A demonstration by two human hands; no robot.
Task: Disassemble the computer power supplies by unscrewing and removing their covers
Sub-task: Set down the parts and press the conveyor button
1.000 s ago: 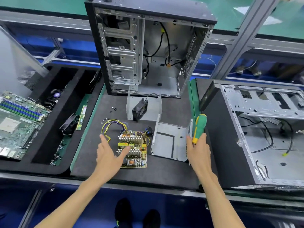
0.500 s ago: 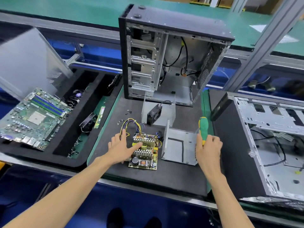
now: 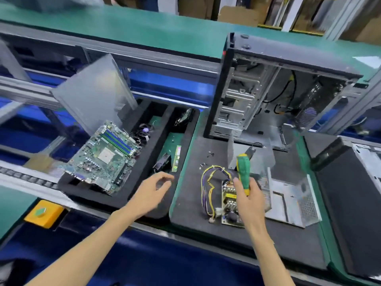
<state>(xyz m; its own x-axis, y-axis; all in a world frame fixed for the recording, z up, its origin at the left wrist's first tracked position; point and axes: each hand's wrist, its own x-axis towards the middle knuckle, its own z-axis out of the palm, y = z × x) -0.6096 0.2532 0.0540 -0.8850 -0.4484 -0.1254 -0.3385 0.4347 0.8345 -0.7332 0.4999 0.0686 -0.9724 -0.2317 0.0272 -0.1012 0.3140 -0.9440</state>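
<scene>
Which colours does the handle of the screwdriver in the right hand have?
Green with yellow ends, on the screwdriver gripped by the right hand; the head view shows it.

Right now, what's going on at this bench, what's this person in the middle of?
A person is stripping down computer power supplies. The right hand grips a green and yellow screwdriver above a bare power supply circuit board, which lies on the black mat with its wire bundle beside it. The board's metal housing lies open just to the right. The left hand holds nothing and hovers over the black foam tray, where a motherboard rests.
</scene>
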